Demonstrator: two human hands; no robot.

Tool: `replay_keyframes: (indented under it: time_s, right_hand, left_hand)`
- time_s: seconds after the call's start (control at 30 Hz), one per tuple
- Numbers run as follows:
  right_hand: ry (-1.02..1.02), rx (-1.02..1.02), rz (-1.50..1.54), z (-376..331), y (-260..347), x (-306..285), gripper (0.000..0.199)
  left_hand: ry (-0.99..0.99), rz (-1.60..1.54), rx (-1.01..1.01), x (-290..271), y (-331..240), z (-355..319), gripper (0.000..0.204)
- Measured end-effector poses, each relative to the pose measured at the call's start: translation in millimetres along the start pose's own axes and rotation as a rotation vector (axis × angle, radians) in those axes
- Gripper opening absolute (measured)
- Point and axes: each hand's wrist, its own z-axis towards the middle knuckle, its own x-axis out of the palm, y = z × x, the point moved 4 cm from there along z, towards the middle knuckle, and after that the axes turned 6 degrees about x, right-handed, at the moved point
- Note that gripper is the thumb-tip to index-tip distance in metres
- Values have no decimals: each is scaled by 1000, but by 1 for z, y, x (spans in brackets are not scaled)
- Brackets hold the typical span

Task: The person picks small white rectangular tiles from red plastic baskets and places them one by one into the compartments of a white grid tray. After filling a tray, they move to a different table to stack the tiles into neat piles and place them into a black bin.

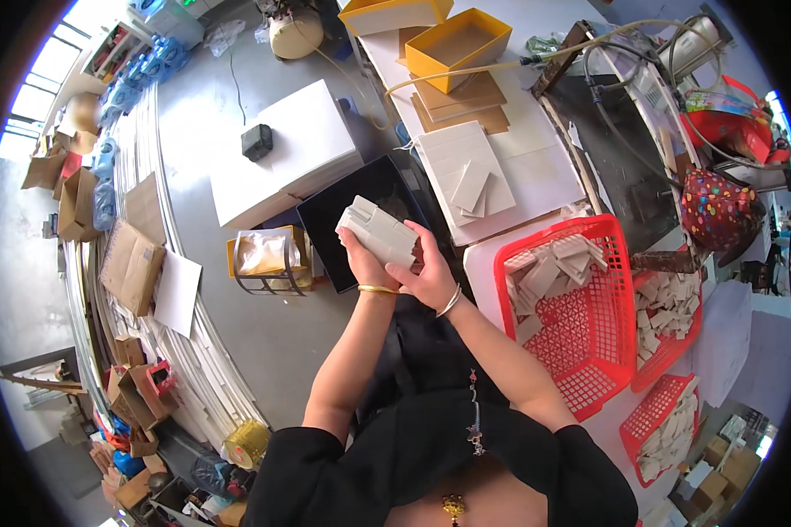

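Between my two hands is a stack of small pale grey-white card pieces, held up in front of my body. My left hand wraps the left and near side of the stack. My right hand closes around its right end, and the hands meet at the near side. Some pieces on top sit unevenly. Below and beyond the stack is a black open box, partly hidden by the hands. On the right, a red plastic basket holds loose pale card pieces heaped at its far end.
A tall stack of white sheets with a black block on it stands ahead. The white table bears yellow boxes, brown boards and loose pale strips. More red baskets stand right; cardboard lies left.
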Motion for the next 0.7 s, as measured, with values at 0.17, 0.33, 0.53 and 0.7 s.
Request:
replay_keyframes:
  time_s: [0.17,0.33,0.53,0.7]
  right_hand:
    - [-233,-194,-440,-6,19,-11,61]
    - [-34,-392,-627,13,40,-18,58]
    - [112,86,406,34,36,-25,53]
    - [123,-331,-57,49,40,15,60]
  left_hand:
    - [43,43,44,30,0,-17,62]
    - [242,-58,-129,41,-12,22,55]
    - [113,88,160,19,-40,53,47]
    - [185,119,313,39,-42,39,56]
